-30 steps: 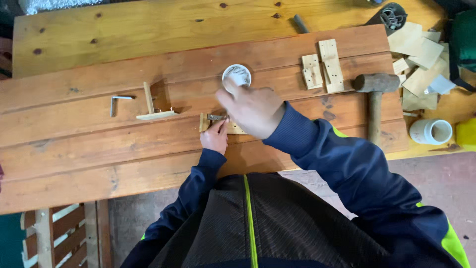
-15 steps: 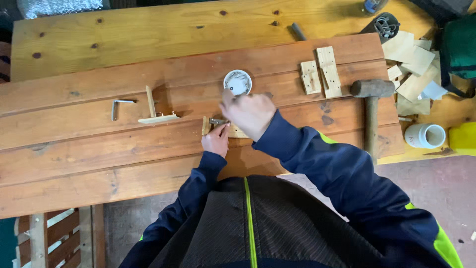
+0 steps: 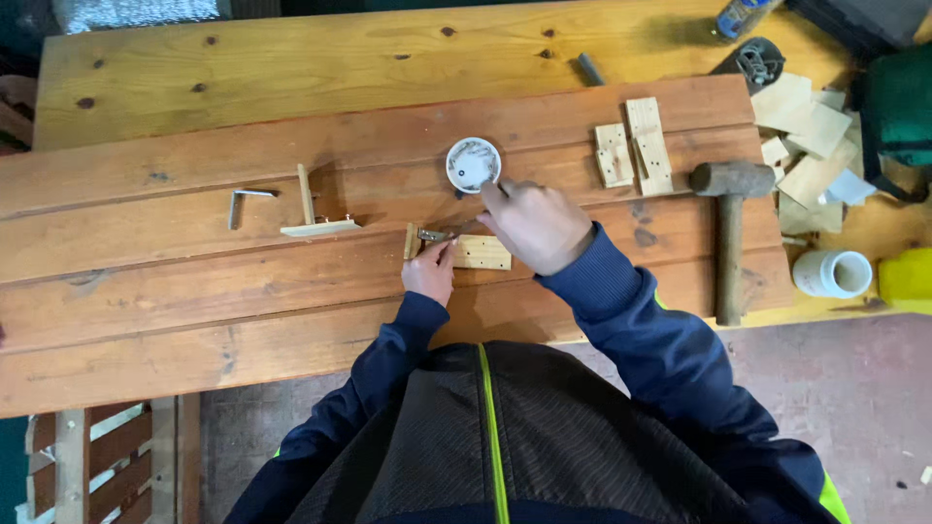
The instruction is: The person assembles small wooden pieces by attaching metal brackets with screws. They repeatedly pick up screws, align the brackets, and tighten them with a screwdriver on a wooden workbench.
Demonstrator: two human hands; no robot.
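Observation:
My left hand (image 3: 430,271) pinches a small metal hinge (image 3: 434,235) against a short pale wooden block (image 3: 482,253) on the reddish plank bench (image 3: 194,291). My right hand (image 3: 534,225) hovers just right of it, fingers curled, its fingertips reaching up towards a small round white dish (image 3: 473,164) with tiny dark bits inside. Whether the right fingers hold anything is hidden.
A wooden mallet (image 3: 728,218) lies at the right. Two small wooden blocks (image 3: 635,149) sit behind it, with a pile of offcuts (image 3: 806,146) further right. A T-shaped wooden piece (image 3: 313,209) and a metal angle key (image 3: 243,202) lie left. A white cup (image 3: 832,274) stands at the right edge.
My right hand has drawn back from over the white dish towards the wooden block. The left hand stays on the hinge.

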